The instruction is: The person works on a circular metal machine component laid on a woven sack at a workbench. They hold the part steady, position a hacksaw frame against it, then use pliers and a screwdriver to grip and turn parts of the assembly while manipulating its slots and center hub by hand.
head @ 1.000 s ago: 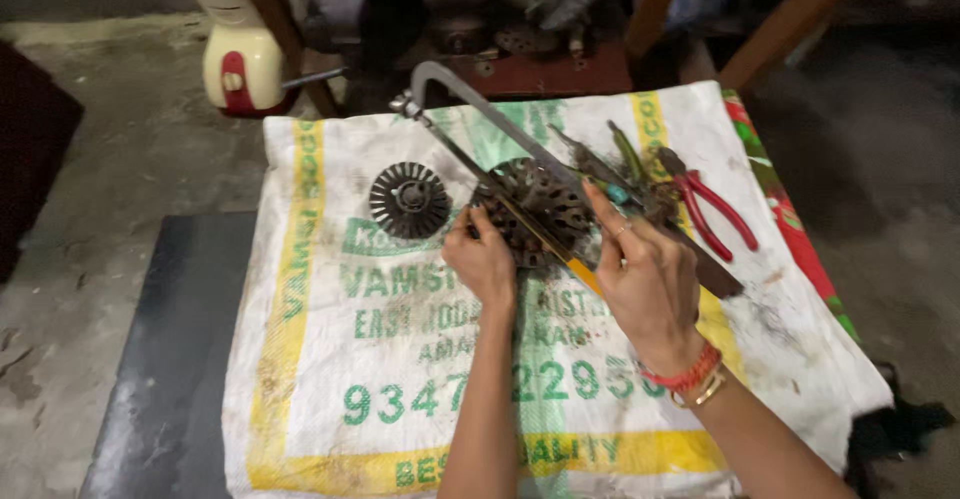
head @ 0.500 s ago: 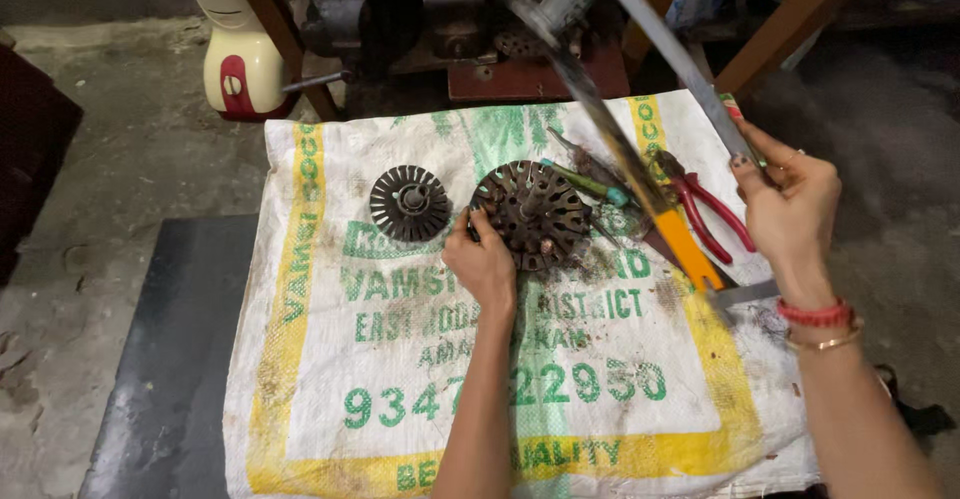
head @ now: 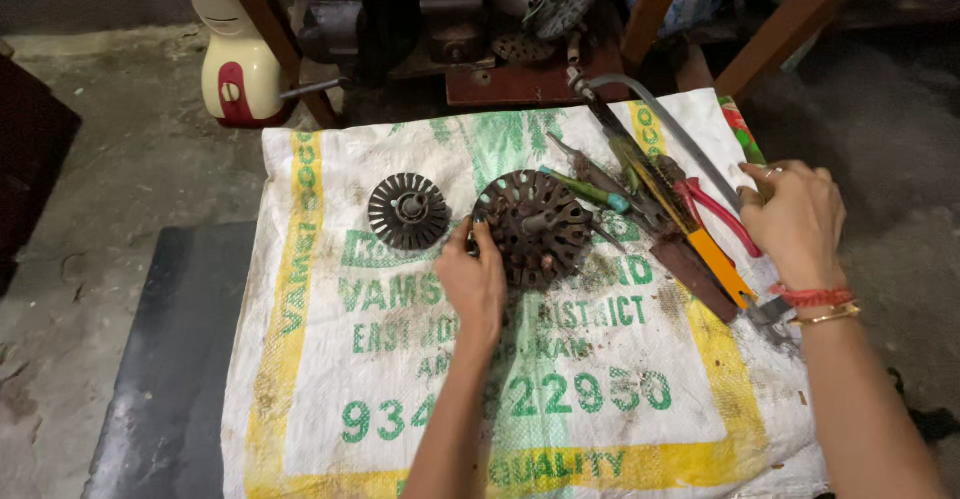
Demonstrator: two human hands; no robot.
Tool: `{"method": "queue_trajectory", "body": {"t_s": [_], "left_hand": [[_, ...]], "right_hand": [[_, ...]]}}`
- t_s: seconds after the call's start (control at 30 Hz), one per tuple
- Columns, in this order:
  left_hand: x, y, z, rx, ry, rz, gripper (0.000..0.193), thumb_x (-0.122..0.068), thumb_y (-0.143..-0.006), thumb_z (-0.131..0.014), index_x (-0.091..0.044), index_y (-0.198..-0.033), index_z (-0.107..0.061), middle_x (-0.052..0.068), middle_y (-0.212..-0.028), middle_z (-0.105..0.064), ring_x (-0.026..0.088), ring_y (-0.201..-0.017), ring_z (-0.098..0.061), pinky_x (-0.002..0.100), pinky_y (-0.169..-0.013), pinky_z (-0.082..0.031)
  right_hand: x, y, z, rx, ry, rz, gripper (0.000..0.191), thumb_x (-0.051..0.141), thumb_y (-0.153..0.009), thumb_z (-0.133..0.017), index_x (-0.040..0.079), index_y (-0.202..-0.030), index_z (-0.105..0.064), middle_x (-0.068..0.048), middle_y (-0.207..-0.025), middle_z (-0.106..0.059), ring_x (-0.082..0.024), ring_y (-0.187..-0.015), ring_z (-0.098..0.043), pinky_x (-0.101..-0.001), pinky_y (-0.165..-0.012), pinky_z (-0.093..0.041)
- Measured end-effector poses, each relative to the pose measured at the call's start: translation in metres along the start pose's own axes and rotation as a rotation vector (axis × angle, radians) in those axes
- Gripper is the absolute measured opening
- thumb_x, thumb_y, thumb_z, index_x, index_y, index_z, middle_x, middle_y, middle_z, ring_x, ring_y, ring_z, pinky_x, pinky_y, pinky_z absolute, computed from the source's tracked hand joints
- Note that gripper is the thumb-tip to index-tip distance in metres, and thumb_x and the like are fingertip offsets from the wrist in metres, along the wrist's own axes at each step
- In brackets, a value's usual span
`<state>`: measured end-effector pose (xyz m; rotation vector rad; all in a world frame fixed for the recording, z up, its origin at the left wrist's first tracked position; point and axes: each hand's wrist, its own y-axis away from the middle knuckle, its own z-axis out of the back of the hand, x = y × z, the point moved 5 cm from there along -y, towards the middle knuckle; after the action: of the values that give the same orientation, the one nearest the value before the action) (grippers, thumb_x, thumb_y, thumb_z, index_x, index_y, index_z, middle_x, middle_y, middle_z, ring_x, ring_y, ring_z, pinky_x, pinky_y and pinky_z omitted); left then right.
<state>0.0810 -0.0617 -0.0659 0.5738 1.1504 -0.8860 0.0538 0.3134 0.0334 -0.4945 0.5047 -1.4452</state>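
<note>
Nearest the camera, a white woven sack [head: 400,399] with green and yellow print is lying flat as a work mat over a dark slab [head: 170,379] on the concrete floor. The left hand [head: 472,281] is resting on the sack with its fingers curled against the lower left rim of a round, rusty motor stator [head: 540,227], gripping its edge. The stator is sitting flat near the middle of the sack. Just to its left, apart from it, a smaller dark finned disc [head: 408,210] is lying flat.

The right hand [head: 795,221] is hovering at the sack's right edge, fingers loosely bent over the frame of a hacksaw [head: 680,149]; whether it is gripping the frame cannot be told. The saw's orange handle [head: 722,267] is lying beside red-handled pliers [head: 715,214] and a green-handled screwdriver [head: 590,191], all piled just right of the stator.

Farther back, a cream and red mixer base [head: 235,64] is standing on the floor beside dark machine parts [head: 420,19] and wooden legs [head: 790,24].
</note>
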Motion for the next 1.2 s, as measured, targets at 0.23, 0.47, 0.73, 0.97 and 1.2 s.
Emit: {"method": "queue_trajectory", "body": {"t_s": [0.23,0.47,0.73,0.97,1.2], "left_hand": [[-0.027,0.011,0.032,-0.099,-0.426,-0.764,0.095,-0.071,-0.082,-0.053,-0.007,-0.152,-0.045,0.022,-0.124,-0.068,0.033,-0.101,-0.063,0.046,-0.081,-0.05],[-0.043,-0.02,-0.007,0.335,-0.259,-0.824,0.102,-0.071,-0.078,-0.063,-0.016,-0.16,-0.036,0.024,-0.154,-0.046,0.041,-0.133,-0.052,0.055,-0.107,-0.041],[-0.028,-0.021,-0.009,0.357,-0.012,-0.669,0.087,-0.054,-0.073,-0.074,-0.016,-0.149,-0.054,0.019,-0.135,-0.062,0.033,-0.113,-0.069,0.043,-0.098,-0.059],[-0.027,-0.012,0.008,0.054,-0.029,-0.731,0.077,-0.041,-0.067,-0.086,-0.012,-0.136,-0.068,0.023,-0.131,-0.065,0.036,-0.113,-0.067,0.045,-0.094,-0.057],[-0.027,-0.008,0.014,-0.002,-0.002,-0.713,0.074,-0.037,-0.065,-0.089,-0.017,-0.133,-0.069,0.023,-0.134,-0.064,0.038,-0.116,-0.067,0.047,-0.096,-0.057]], "right_hand": [[-0.005,0.016,-0.008,0.436,-0.15,-0.335,0.031,0.023,-0.092,-0.072,0.017,-0.122,-0.078,-0.02,-0.101,-0.076,-0.037,-0.082,-0.075,-0.0496,-0.08,-0.059],[-0.007,0.015,-0.02,0.444,0.025,-0.143,0.029,0.029,-0.089,-0.077,0.004,-0.103,-0.079,-0.025,-0.098,-0.075,-0.041,-0.091,-0.072,-0.0498,-0.085,-0.057],[0.002,-0.004,0.013,-0.065,0.026,0.054,0.016,0.012,-0.099,-0.073,0.0,-0.108,-0.075,-0.017,-0.108,-0.07,-0.028,-0.079,-0.069,-0.042,-0.07,-0.055],[0.036,0.013,0.064,-0.011,-0.407,-0.09,0.014,0.009,-0.1,-0.074,0.002,-0.111,-0.075,-0.013,-0.104,-0.07,-0.023,-0.078,-0.069,-0.0363,-0.069,-0.055],[0.107,0.042,0.046,0.09,-0.061,0.063,0.02,0.01,-0.089,-0.072,0.004,-0.108,-0.076,-0.014,-0.105,-0.07,-0.031,-0.1,-0.067,-0.042,-0.088,-0.055]]}}
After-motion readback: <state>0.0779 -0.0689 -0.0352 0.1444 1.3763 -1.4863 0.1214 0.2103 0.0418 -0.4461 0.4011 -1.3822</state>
